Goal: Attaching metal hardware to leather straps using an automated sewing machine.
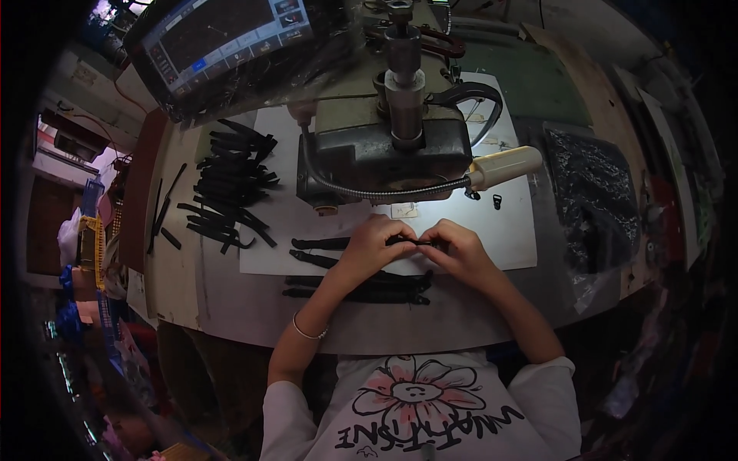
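Note:
Under the machine head, my left hand [377, 247] and my right hand [460, 250] come close together over the white sheet [507, 242]. The fingers of both are pinched on a small dark piece, which looks like the end of a black strap [323, 243]; the fingers hide its details. That strap seems to run out leftward from behind my left hand. Below it, another black strap [311, 259] passes under my left forearm. Several more black straps [361, 293] lie side by side nearer to me, some with small dark fittings at their ends.
An industrial sewing machine [384, 165] stands just beyond my hands, with a pale-handled lamp [503, 167] at its right. Small black buckles [497, 201] lie on the sheet. Many black strips [231, 184] are piled left. A screen [231, 42] hangs upper left; a black plastic bag [592, 200] lies right.

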`<state>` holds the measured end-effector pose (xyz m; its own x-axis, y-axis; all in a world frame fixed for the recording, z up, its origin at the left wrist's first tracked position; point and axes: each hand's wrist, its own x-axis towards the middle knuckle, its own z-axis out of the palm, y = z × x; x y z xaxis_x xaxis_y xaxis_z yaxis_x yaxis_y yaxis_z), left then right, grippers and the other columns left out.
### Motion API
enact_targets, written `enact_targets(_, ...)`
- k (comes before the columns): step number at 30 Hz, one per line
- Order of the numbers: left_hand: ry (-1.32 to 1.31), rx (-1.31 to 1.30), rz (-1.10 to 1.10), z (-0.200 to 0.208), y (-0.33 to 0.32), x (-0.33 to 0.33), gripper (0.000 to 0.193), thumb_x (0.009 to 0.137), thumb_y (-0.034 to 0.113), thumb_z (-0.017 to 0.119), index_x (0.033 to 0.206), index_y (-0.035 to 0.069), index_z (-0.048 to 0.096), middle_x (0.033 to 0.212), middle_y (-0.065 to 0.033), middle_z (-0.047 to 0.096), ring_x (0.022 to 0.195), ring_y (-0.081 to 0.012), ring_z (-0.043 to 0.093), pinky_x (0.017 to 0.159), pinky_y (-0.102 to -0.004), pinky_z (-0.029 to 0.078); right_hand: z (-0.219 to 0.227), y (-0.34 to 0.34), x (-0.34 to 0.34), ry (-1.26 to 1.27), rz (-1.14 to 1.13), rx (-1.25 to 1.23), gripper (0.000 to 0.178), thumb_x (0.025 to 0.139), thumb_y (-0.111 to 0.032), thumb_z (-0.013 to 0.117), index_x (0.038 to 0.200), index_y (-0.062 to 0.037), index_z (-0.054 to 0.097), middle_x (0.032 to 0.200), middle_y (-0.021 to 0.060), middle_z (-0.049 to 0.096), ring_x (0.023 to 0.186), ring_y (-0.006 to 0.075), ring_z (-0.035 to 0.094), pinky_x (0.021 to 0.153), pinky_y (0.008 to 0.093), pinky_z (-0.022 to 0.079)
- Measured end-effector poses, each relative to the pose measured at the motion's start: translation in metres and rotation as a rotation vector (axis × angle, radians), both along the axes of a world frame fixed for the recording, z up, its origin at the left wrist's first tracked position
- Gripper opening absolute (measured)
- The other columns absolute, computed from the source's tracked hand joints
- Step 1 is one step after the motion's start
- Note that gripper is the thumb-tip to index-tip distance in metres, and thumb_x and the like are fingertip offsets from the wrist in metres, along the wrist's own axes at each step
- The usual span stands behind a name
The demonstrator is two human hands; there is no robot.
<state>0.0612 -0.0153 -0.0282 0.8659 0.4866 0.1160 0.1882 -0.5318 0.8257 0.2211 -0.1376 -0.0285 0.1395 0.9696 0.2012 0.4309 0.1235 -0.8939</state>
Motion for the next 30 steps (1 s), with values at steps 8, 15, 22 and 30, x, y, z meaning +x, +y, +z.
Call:
enact_targets(8, -0.165, 0.719, 0.077, -0.016, 0.015, -0.002, 0.025, 0.073, 0.011, 0.070, 0.095, 0.007, 0.059, 0.089, -0.0077, 0.062, 0.079, -0.0231, 0.061, 0.068, -0.0299, 0.051, -0.012, 0.044, 0.025, 0.384, -0.010, -0.345, 0.016, 0.084, -0.015, 0.061, 0.082, 0.0014, 0.060, 0.064, 0.0004, 0.056, 0.056, 0.0033, 0.046, 0.051, 0.0203, 0.038)
enact_targets(15, -0.129, 0.975, 0.044, -0.033, 0.031, 0.002, 0.028, 0.071, 0.001, 0.061, 0.098, 0.009, 0.064, 0.094, -0.0061, 0.063, 0.083, -0.0183, 0.062, 0.068, -0.0270, 0.051, -0.036, 0.083, 0.042, -0.059, -0.141, -0.366, 0.026, 0.072, -0.022, 0.068, 0.067, 0.0010, 0.058, 0.064, 0.0145, 0.059, 0.063, 0.0230, 0.059, 0.060, 0.0352, 0.046)
enact_targets(22, -0.038, 0.998, -0.005, -0.040, 0.034, 0.000, 0.037, 0.071, 0.004, 0.058, 0.107, 0.008, 0.062, 0.099, -0.0085, 0.059, 0.086, -0.0227, 0.058, 0.072, -0.0293, 0.051, -0.014, 0.082, 0.034, -0.207, -0.211, -0.522, 0.027, 0.070, -0.027, 0.066, 0.072, -0.0005, 0.061, 0.077, 0.0194, 0.063, 0.076, 0.0318, 0.062, 0.070, 0.0395, 0.048)
enact_targets(30, -0.003, 1.036, -0.057, -0.039, 0.035, 0.002, 0.039, 0.072, 0.003, 0.057, 0.111, 0.007, 0.060, 0.103, -0.0100, 0.058, 0.092, -0.0257, 0.056, 0.077, -0.0301, 0.049, -0.014, 0.077, 0.028, -0.173, -0.286, -0.489, 0.024, 0.069, -0.025, 0.066, 0.066, -0.0013, 0.061, 0.068, 0.0174, 0.062, 0.070, 0.0319, 0.063, 0.068, 0.0402, 0.048)
